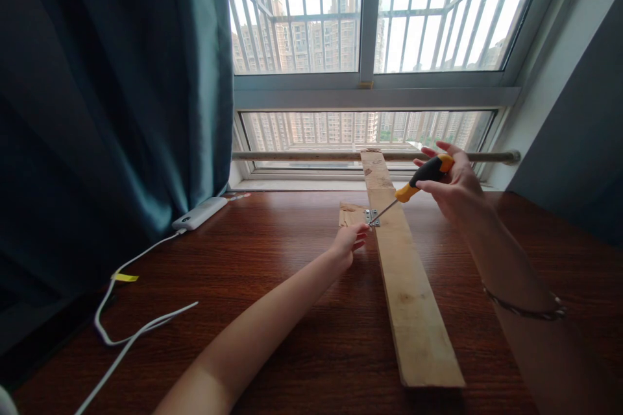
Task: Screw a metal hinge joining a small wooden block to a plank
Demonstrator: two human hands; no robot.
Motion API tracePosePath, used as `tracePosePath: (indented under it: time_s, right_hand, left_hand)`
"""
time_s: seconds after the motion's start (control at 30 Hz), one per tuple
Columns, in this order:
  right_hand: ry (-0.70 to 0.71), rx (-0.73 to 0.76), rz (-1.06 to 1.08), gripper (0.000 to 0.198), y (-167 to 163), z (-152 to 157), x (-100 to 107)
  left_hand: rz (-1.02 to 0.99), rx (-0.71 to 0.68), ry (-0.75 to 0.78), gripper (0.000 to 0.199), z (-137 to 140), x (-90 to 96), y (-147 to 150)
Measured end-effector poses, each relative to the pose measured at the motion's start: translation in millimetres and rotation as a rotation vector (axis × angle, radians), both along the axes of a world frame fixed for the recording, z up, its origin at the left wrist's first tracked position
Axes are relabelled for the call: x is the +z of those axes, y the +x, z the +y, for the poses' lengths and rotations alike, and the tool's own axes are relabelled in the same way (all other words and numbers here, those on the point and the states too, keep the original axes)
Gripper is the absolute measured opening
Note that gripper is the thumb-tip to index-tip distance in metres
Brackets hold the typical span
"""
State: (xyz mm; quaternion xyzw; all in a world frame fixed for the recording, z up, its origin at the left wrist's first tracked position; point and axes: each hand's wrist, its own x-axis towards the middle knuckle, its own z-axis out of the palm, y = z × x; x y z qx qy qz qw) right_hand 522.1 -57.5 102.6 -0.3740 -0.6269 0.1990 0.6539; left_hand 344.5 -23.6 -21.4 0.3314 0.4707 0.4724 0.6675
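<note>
In the head view, the right hand (456,187) holds a screwdriver (423,176) by its handle, the shaft slanting down-left to a hinge (372,216) on the long board (411,279). The left hand (349,240) curls beside the tip; whether it pinches anything, I cannot tell.

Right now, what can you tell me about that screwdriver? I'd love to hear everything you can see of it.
The screwdriver has a thick handle, yellow at both ends and black between, which looks like plastic with a rubbery grip, and a thin, straight metal shaft. The right hand holds the handle, and the tool slants down toward the left. Its tip is at the metal hinge, close by the left hand's fingertips; whether it sits in a screw is too small to tell.
</note>
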Motion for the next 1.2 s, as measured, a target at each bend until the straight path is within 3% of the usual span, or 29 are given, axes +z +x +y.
tracePosePath:
  time_s: [0.1, 0.17, 0.27, 0.37, 0.5, 0.67, 0.73, 0.87, 1.0, 1.2]
  right_hand:
    - [0.023, -0.088, 0.013, 0.077, -6, -1, -1]
    - [0.042, -0.244, -0.034, 0.073, -8, -4, 0]
    - [0.046, -0.522, -0.235, 0.060, -6, -9, 2]
    - [0.038, -0.642, -0.405, 0.054, -1, -14, 5]
    - [-0.027, -0.600, -0.387, 0.058, 5, -15, 10]
    - [-0.085, -0.063, -0.136, 0.054, 2, -13, 13]
    - [-0.089, 0.041, -0.082, 0.045, -2, -12, 12]
    - [-0.075, -0.056, -0.053, 0.036, -7, -9, 3]
    - [-0.059, -0.237, -0.120, 0.048, -5, -8, -2]
    - [-0.157, -0.526, -0.293, 0.053, 5, -13, 6]
  left_hand:
    - [-0.002, -0.002, 0.006, 0.009, -1, 0.5, 0]
    - [-0.004, -0.002, 0.009, 0.009, -1, 0.5, 0]
    - [-0.008, -0.002, 0.010, 0.009, 0, 0.0, 0]
    - [-0.012, -0.001, 0.008, 0.010, 0, -0.5, -1]
    - [-0.013, -0.002, 0.004, 0.010, 1, -1.0, 0]
    - [-0.023, -0.008, -0.003, 0.008, 1, -1.8, 0]
    - [-0.027, -0.008, -0.003, 0.008, 1, -2.1, 0]
    - [-0.035, -0.006, -0.006, 0.009, 0, -2.0, 0]
    - [-0.040, -0.008, -0.004, 0.008, 1, -2.3, 1]
    - [-0.047, -0.009, -0.009, 0.007, 2, -3.6, 1]
